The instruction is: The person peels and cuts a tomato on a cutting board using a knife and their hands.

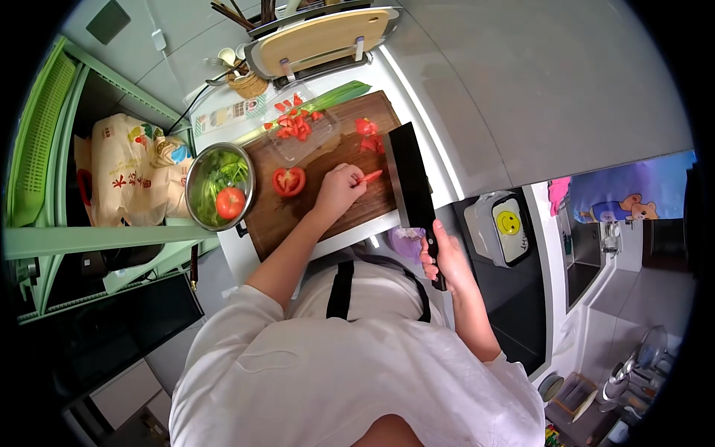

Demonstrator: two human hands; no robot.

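Observation:
My right hand (449, 257) grips the black handle of a cleaver (411, 179), whose broad dark blade stands over the right edge of the wooden cutting board (272, 235). On the board, my left hand (341, 191) has its fingers closed on a tomato slice (371, 176). Left of that hand lies a tomato half (288, 181), cut face up. Chopped tomato pieces (366, 128) sit beside the blade's upper end. More tomato chunks are in a clear plastic tray (307, 147) on the board's far side, near a long green onion (339, 95).
A steel bowl (191, 195) with greens and a tomato (230, 202) stands at the board's left. Behind are a utensil basket (249, 85) and a rack with a light cutting board (320, 45). A green shelf (112, 240) holds a bag (126, 171). A smiley-faced container (508, 226) is at right.

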